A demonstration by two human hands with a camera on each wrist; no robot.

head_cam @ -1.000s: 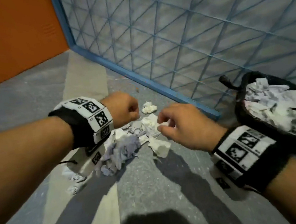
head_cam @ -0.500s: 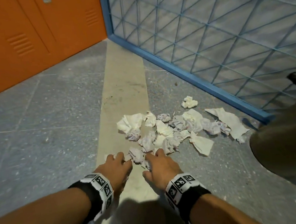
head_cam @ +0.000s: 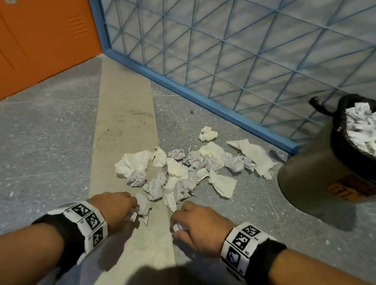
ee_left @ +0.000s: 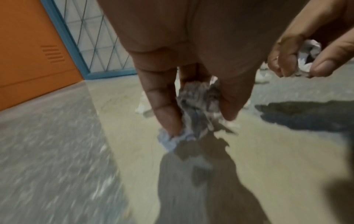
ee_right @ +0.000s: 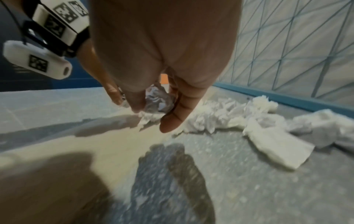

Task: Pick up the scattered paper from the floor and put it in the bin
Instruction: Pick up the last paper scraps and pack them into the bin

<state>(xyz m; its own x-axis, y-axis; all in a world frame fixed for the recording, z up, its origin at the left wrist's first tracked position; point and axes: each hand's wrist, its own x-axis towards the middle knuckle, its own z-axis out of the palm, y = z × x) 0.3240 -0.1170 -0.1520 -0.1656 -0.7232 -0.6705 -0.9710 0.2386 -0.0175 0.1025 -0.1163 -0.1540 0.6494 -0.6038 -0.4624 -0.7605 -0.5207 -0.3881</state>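
Nearest in, the right hand [head_cam: 199, 227] curls around a crumpled paper ball [ee_right: 158, 100], fingers wrapped on it just above the floor [head_cam: 46, 160]. Beside it, the left hand [head_cam: 117, 209] pinches its own wad [ee_left: 193, 112], part of it trailing below the fingertips. Beyond both lies the scattered paper [head_cam: 185, 170], a loose heap of balls and flat torn sheets. Light, soft stuff, I'd say: it crushes easily, so bunching several pieces into the palm should beat pinching edges. Far right, the bin [head_cam: 319, 175] is well filled, black liner at the rim.
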